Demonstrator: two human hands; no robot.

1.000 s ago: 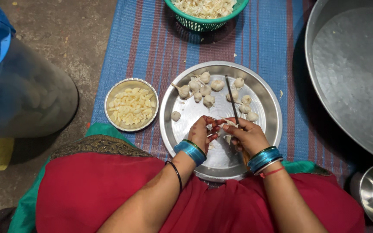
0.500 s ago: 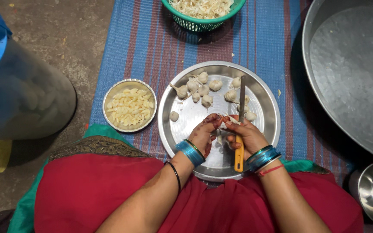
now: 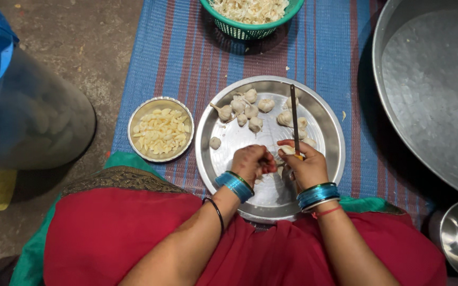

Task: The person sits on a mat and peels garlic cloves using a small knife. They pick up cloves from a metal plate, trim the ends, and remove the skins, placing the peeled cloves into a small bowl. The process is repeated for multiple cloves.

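1. Head view, looking straight down: a person sits at a round steel plate (image 3: 322,114) laid on a blue and red striped mat (image 3: 176,58).
2. The right hand (image 3: 306,167) is closed around the handle of a knife (image 3: 294,119). The blade's long axis runs away from the body, tip towards the far rim of the plate, nearly upright in the frame.
3. The left hand (image 3: 250,161) is curled, fingers narrow, over a small pale piece close to the knife handle. Whether it pinches a garlic clove or only its skin cannot be told; the fingers hide it.
4. The two hands are touching or nearly so, above the near half of the plate. The left hand lies just beside the blade's base, on its left.
5. The garlic bulbs (image 3: 250,108) lie in a loose cluster on the far half of the plate, beyond both hands. Most sit left of the blade, so the left hand has the clearer reach; a few rest against the blade's right side.
6. The bulbs look whole, off-white, papery-skinned, some with short stalks. One lone bulb (image 3: 215,142) sits apart, near the left rim.
7. A small steel bowl (image 3: 133,114) of peeled cloves stands just left of the plate. A green basket (image 3: 239,30) of peelings stands at the far edge of the mat.
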